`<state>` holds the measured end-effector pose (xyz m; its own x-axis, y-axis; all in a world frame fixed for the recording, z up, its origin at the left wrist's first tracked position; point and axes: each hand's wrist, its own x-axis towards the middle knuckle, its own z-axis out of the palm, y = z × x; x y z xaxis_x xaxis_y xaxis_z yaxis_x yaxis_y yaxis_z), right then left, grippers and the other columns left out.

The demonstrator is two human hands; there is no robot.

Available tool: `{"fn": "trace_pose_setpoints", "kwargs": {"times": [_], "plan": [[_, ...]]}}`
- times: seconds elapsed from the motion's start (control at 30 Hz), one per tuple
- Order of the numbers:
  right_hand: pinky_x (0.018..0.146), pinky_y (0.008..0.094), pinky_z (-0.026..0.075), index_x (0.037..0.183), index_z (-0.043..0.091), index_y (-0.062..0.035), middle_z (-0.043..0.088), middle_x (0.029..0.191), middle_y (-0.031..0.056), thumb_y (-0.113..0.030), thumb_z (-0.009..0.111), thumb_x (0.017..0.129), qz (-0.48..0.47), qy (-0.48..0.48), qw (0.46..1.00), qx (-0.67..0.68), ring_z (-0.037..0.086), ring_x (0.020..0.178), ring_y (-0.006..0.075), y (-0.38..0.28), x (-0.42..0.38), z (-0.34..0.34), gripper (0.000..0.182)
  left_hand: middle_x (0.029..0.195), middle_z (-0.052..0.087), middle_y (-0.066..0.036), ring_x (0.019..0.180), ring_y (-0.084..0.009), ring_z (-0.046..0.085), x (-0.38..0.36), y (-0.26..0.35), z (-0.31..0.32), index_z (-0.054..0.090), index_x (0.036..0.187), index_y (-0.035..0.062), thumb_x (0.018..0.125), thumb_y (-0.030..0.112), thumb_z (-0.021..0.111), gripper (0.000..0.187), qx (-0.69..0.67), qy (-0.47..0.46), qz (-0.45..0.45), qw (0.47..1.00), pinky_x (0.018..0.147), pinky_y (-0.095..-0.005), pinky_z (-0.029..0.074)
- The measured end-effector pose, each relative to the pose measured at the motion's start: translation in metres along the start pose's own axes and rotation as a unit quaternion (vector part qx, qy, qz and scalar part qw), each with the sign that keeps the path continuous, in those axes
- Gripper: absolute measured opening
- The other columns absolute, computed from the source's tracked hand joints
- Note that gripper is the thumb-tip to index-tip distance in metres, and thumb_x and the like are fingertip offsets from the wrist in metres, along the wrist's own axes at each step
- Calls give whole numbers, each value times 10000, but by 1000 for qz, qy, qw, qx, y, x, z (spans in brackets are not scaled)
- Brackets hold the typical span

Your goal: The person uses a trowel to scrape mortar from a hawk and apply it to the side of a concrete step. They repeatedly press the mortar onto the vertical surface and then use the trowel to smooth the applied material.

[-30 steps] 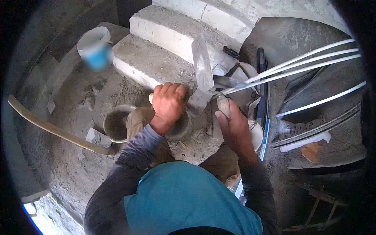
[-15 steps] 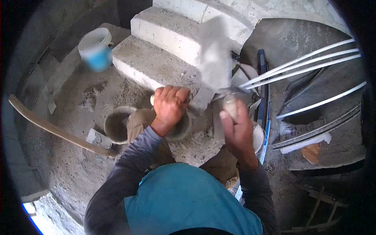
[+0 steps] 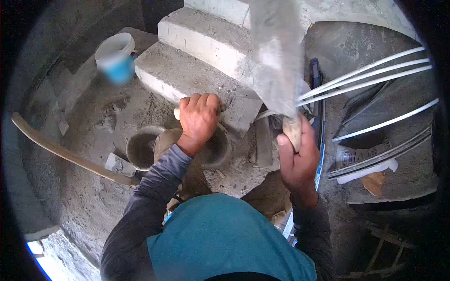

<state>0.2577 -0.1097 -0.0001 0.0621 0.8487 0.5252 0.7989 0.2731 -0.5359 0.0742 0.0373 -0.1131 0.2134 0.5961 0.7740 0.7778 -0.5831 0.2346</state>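
My left hand (image 3: pixel 200 119) is closed around the pale wooden handle (image 3: pixel 177 113) of a trowel. Its flat grey blade (image 3: pixel 243 111) reaches out to the right, in front of the lowest step. To the right, my right hand (image 3: pixel 300 159) grips a second trowel by its wooden handle (image 3: pixel 292 131). That one's long, broad blade (image 3: pixel 277 61) points up and away from me, smeared by motion. Below my left hand, two round mortar containers (image 3: pixel 129 150) stand on the dusty ground, partly covered by my leg and arm.
Dusty steps (image 3: pixel 201 61) rise ahead. A white and blue bucket (image 3: pixel 115 56) stands at the upper left, and a curved wooden strip (image 3: pixel 65 152) lies on the left. White rods (image 3: pixel 365 79) extend from the right, above a torn bag (image 3: pixel 361 154).
My right hand has moved right and slightly down, its trowel blade swinging into a more upright line. My left hand has shifted slightly up and left, still gripping its trowel.
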Motion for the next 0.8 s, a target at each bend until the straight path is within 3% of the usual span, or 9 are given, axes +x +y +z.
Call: {"fn": "trace_pose_setpoints", "kwargs": {"times": [0.1, 0.13, 0.17, 0.27, 0.43, 0.5, 0.57, 0.6, 0.8], "plan": [[944, 418, 477, 1333, 462, 23, 591, 1205, 254, -212, 660, 900, -2, -27, 999, -26, 609, 1100, 389, 6, -3, 4, 531, 741, 600, -47, 736, -254, 587, 4, 0, 0, 544, 796, 125, 747, 217, 681, 171, 3, 10, 11, 1000, 674, -408, 386], [948, 421, 474, 1320, 478, -5, 595, 1216, 237, -231, 652, 907, -13, -103, 993, -61, 604, 1101, 389, 15, 0, 6, 502, 748, 596, -39, 742, -250, 585, 5, 4, -3, 559, 808, 131, 706, 193, 692, 179, -20, 1, 0, 1000, 694, -400, 385], [948, 428, 473, 1307, 489, -26, 592, 1236, 225, -256, 638, 916, 81, -184, 976, -82, 596, 1107, 388, 15, 4, 8, 478, 755, 591, -32, 748, -247, 583, 5, 8, -7, 574, 821, 137, 665, 169, 704, 205, -43, -8, -11, 999, 714, -392, 383], [940, 429, 474, 1316, 481, -13, 595, 1220, 237, -262, 628, 919, 55, -159, 983, -68, 602, 1095, 395, 18, 5, 8, 491, 763, 628, -59, 775, -271, 616, -1, 11, 4, 610, 853, 119, 680, 195, 754, 238, -104, -48, -93, 989, 742, -403, 405], [951, 418, 471, 1360, 447, 3, 598, 1205, 247, -249, 625, 913, 10, 42, 998, 38, 601, 1112, 403, 14, -4, 7, 543, 784, 664, -103, 809, -292, 646, 7, 15, -2, 633, 885, 101, 720, 263, 800, 286, -168, -115, -215, 955, 788, -411, 432], [949, 404, 478, 1363, 444, 6, 594, 1227, 233, -264, 632, 913, 15, 43, 998, 37, 602, 1121, 380, 25, -6, 8, 557, 774, 673, -120, 768, -328, 654, 9, 16, -6, 627, 873, 81, 726, 253, 798, 283, -165, -130, -226, 951, 739, -426, 472], [931, 406, 488, 1355, 458, -3, 600, 1218, 225, -290, 643, 908, -49, -64, 994, -79, 610, 1107, 368, 39, -1, 13, 563, 770, 677, -129, 740, -315, 663, 10, 19, -14, 628, 872, 62, 735, 244, 795, 282, -203, -126, -229, 944, 712, -407, 494], [931, 421, 485, 1347, 478, -18, 601, 1211, 226, -315, 649, 904, 38, -145, 985, -87, 605, 1109, 370, 35, 3, 14, 560, 767, 681, -137, 712, -301, 673, 9, 21, -17, 628, 870, 42, 744, 235, 792, 283, -243, -121, -230, 935, 684, -388, 516], [922, 408, 490, 1345, 484, -30, 601, 1199, 232, -307, 658, 898, -5, -42, 999, -10, 608, 1094, 375, 34, -5, 20, 554, 784, 695, -115, 701, -128, 637, 7, 15, -16, 634, 868, -6, 751, 218, 802, 305, -395, -197, -321, 838, 669, -302, 517]]}}
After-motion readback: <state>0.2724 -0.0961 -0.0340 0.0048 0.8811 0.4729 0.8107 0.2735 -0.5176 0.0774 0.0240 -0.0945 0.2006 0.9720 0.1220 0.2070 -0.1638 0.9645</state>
